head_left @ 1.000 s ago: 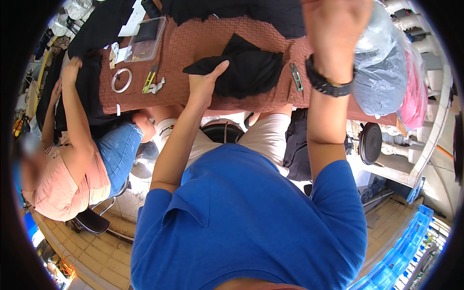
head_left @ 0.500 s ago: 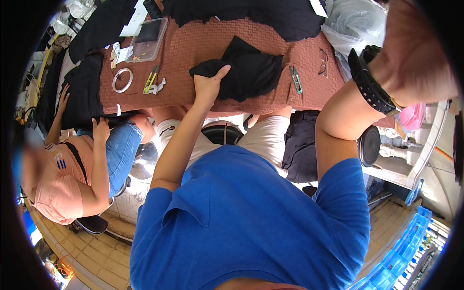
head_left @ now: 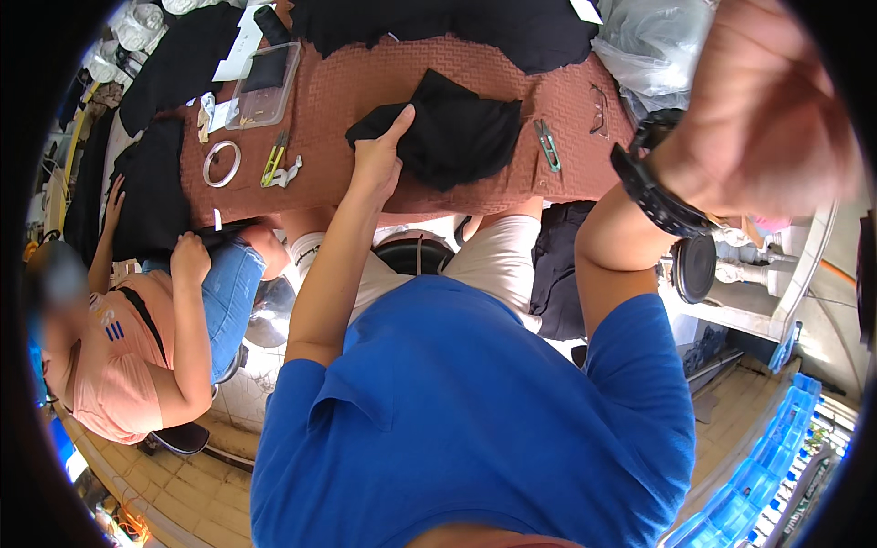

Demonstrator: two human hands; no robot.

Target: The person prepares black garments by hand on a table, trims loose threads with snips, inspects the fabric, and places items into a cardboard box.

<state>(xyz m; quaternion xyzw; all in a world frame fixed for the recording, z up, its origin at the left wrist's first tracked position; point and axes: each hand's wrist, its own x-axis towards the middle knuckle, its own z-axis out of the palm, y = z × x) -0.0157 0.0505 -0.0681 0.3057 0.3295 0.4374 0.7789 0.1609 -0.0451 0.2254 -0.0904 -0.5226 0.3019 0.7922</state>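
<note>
A piece of black cloth point(head_left: 470, 132) lies bunched and folded on the brown textured table cover point(head_left: 475, 59). My left hand point(head_left: 376, 160) grips its left edge, the thumb on top and the fingers underneath. My right hand point(head_left: 772, 128) is raised close to the camera, above the table's right end, with a black watch on the wrist. That hand is large and blurred, and its fingers cannot be made out. Green-handled thread snips point(head_left: 548, 146) rest to the right of the cloth. Yellow-handled snips point(head_left: 274, 161) and a white ring point(head_left: 222, 164) lie to its left.
A clear plastic box point(head_left: 281, 96) and black thread spool point(head_left: 270, 25) stand at the far left. More black fabric point(head_left: 438, 23) covers the back. Eyeglasses point(head_left: 598, 111) and a plastic bag point(head_left: 653, 46) are right. A co-worker point(head_left: 128, 356) sits left, hands at black cloth.
The view has shifted slightly. My left hand keeps its hold on the black cloth. My right hand stays raised, its wrist turned a little. One co-worker's hand has curled and lowered slightly.
</note>
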